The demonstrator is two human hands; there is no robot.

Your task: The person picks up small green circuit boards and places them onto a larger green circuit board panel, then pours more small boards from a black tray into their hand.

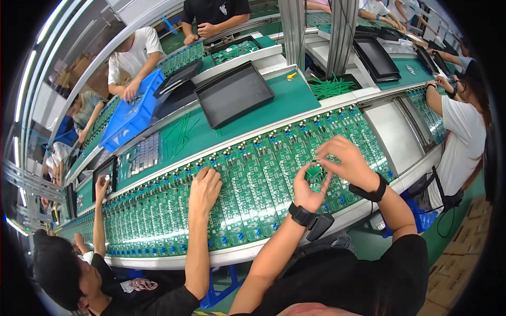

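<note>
My left hand [307,190] is closed around a small green circuit board [315,177], held above the row of long green circuit board panels [253,184]. Over it, my right hand [345,158] has thumb and fingers pinched together close to the board's upper edge. Whatever sits between those right fingertips is too small to make out. Both my wrists wear black bands. Blue and yellow parts stand along the panels' far edge, and blue parts along their near edge.
A co-worker's hand [204,189] reaches over the panels at my left. Beyond the line lie a black tray [234,95], a blue bin [134,110], green strips [333,87] and a small yellow part [291,76]. Another person [461,137] sits at the right.
</note>
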